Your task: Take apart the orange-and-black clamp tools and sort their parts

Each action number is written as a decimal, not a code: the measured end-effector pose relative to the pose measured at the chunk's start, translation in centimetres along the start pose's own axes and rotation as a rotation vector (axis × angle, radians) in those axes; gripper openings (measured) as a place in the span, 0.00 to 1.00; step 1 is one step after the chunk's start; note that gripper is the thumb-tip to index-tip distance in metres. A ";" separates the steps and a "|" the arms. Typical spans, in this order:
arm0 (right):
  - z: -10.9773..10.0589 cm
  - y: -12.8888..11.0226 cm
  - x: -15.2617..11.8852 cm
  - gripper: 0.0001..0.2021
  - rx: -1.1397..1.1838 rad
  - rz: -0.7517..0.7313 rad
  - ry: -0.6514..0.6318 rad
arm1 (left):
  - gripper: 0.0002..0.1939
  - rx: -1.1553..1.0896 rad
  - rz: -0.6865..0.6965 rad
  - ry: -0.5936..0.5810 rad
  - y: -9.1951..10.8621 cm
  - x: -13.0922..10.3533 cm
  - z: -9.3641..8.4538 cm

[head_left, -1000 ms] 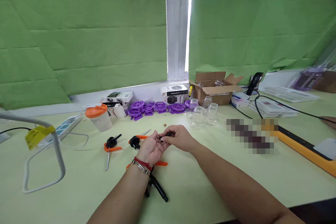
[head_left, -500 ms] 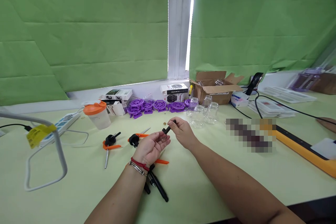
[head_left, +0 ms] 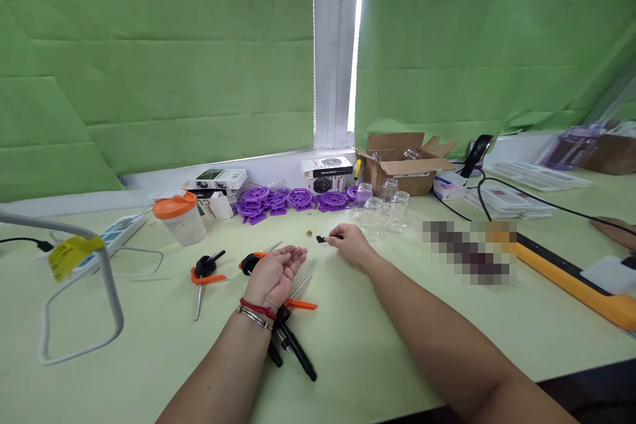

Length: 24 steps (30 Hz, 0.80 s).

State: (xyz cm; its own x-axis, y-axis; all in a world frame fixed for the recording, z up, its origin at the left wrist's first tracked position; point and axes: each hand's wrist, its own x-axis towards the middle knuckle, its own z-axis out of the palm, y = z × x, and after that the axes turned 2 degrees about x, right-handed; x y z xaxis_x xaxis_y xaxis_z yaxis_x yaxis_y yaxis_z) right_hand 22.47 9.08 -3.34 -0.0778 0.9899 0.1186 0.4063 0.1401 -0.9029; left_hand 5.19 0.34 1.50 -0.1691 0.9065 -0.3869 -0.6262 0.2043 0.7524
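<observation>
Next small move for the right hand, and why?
Probably set the small black part down on the table and release it: the right hand holds it just right of the small brass-coloured piece, while the left hand is open, palm up, nothing visible in it. Table contact: can't tell.

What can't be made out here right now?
In the head view:
Black part: partly hidden by the right hand.
One black-and-orange tool: partly covered by the left hand.
Brass-coloured bit: too small to identify.
Dark object: blurred by pixelation.
Orange bar: cut off by the right edge.
</observation>
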 end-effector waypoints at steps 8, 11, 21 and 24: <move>-0.2 1.4 1.1 0.10 -0.482 -0.187 -0.056 | 0.12 -0.017 0.018 0.002 0.3 0.1 0.0; -0.3 1.5 1.1 0.11 -0.524 -0.189 -0.053 | 0.12 -0.005 0.001 -0.009 0.1 0.2 -0.1; 1.3 -2.3 -2.0 0.10 -0.158 -0.507 -0.074 | 0.11 0.045 -0.018 -0.082 -0.3 0.2 -0.2; 2.1 -3.8 -3.6 0.07 -0.130 -0.565 -0.177 | 0.11 0.056 -0.011 -0.115 -0.5 0.1 -0.2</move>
State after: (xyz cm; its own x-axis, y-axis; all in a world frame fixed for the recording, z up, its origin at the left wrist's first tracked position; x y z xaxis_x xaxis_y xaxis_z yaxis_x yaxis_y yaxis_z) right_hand 19.27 4.90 -1.26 -0.4596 0.7443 0.4845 0.3651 0.6556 -0.6609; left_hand 5.35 0.26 0.95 -0.0726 0.9398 -0.3341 -0.5833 0.2317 0.7785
